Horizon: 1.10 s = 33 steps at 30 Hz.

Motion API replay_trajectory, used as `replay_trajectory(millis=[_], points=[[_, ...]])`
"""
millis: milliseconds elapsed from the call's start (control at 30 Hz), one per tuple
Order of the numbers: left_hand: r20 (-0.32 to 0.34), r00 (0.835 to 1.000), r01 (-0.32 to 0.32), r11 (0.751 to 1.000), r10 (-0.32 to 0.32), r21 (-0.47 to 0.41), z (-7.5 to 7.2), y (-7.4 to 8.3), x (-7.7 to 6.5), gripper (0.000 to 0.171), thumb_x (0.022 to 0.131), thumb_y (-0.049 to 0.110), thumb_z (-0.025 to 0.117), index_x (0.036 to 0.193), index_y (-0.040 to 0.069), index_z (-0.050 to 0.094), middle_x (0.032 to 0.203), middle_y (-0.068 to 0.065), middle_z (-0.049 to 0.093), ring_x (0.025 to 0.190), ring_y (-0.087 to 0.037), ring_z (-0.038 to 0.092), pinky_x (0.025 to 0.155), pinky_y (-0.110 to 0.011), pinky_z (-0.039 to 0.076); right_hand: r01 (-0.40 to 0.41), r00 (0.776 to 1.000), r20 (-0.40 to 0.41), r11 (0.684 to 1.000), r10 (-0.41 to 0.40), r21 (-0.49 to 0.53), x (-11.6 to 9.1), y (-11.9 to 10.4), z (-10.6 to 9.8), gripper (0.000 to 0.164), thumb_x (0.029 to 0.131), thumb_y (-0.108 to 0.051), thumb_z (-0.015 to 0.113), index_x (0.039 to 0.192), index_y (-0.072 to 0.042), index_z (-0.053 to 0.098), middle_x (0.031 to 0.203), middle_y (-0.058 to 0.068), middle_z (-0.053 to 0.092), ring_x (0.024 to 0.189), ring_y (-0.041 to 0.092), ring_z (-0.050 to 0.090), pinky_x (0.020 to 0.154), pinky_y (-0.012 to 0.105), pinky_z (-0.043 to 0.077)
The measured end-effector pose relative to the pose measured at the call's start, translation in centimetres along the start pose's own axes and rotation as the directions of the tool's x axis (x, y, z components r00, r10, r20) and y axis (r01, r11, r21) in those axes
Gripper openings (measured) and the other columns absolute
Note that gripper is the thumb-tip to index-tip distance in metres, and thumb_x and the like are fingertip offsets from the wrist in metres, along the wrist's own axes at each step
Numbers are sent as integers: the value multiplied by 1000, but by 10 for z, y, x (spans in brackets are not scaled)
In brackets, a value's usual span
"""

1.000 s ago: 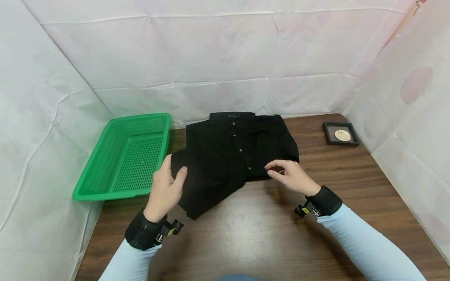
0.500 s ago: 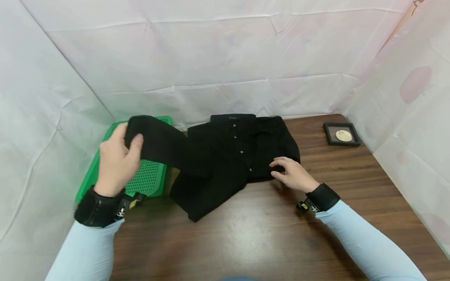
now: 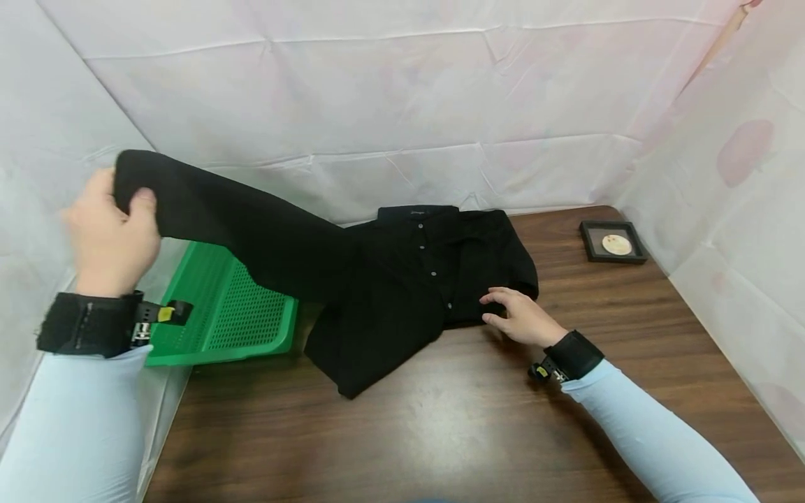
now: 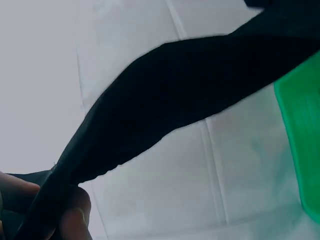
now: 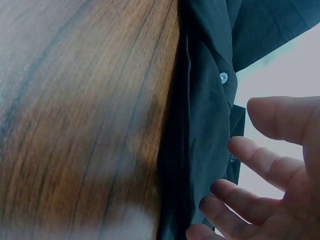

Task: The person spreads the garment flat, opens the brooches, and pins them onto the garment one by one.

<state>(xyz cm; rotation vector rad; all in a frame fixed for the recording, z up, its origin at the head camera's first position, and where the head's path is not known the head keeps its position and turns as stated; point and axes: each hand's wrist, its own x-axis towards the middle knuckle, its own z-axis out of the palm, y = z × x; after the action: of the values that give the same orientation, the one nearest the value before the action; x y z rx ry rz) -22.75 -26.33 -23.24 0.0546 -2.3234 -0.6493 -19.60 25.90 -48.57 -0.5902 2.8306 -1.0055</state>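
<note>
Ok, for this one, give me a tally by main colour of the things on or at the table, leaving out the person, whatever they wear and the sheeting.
Black: 2 (shirt; small frame, its pale disc counted as part of it)
Green: 1 (basket)
Total: 3

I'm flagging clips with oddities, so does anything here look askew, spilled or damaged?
The green basket looks precarious: its left side sticks out past the left edge of the table, seemingly unsupported. The black shirt spreads unevenly, but its raised sleeve is held up in the left hand. I see no spill or damage.
</note>
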Motion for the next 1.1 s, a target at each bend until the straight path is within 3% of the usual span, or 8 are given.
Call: replay_trajectory(millis=[133,333,433,567,733,833,933,1100], points=[[-34,991,134,987,-132,92,-10,-14,12,35,96,22,40,118,2,57,99,-2,53,91,-17,49,68,-23,28,-7,1000,10,1000,7,-6,1,1,2,37,96,-23,61,127,-4,59,143,24,42,131,41,39,103,57,33],[-50,938,346,927,-342,146,-22,-29,21,32,100,29,35,127,24,52,114,6,50,107,-12,45,77,-23,33,-12,1000,12,1000,12,1,1,2,3,36,96,-21,61,127,-4,60,142,25,42,131,41,39,104,57,32],[-23,946,323,933,-324,157,-20,-35,20,37,99,27,35,125,10,54,116,-8,53,109,-24,47,72,-30,32,-12,1000,11,1000,12,1,1,2,3,35,95,-21,61,126,-3,60,142,26,42,131,41,39,104,57,33],[127,967,203,968,-222,148,-11,-44,13,42,98,23,34,121,-10,46,116,-31,50,106,-44,45,68,-42,29,-3,1000,8,1000,3,2,2,2,5,35,95,-20,61,126,-3,60,141,26,43,131,41,40,103,56,33],[253,957,121,987,-144,106,11,-61,3,40,97,21,36,112,-14,47,113,-39,50,107,-58,42,82,-61,30,6,1000,14,1000,-6,6,3,0,7,36,95,-21,62,125,-3,61,141,26,44,130,41,41,103,56,35],[315,938,117,987,-147,114,27,-72,-4,42,99,21,35,116,-15,46,116,-41,48,111,-61,39,89,-66,29,3,1000,20,1000,-4,8,4,-1,8,35,95,-22,62,125,-3,61,141,25,44,130,40,41,103,56,35],[390,904,135,983,-175,127,43,-82,-9,45,101,21,32,125,-16,43,122,-42,45,115,-62,37,90,-68,30,-1,1000,26,1000,1,5,4,-2,9,35,95,-22,62,125,-4,61,141,25,44,130,40,41,103,56,35],[456,863,161,974,-217,159,63,-97,-11,49,101,18,30,134,-16,37,129,-42,41,117,-62,36,93,-69,31,2,999,34,1000,-2,11,5,-3,11,35,95,-22,62,125,-4,61,141,26,44,130,40,41,103,56,34]])
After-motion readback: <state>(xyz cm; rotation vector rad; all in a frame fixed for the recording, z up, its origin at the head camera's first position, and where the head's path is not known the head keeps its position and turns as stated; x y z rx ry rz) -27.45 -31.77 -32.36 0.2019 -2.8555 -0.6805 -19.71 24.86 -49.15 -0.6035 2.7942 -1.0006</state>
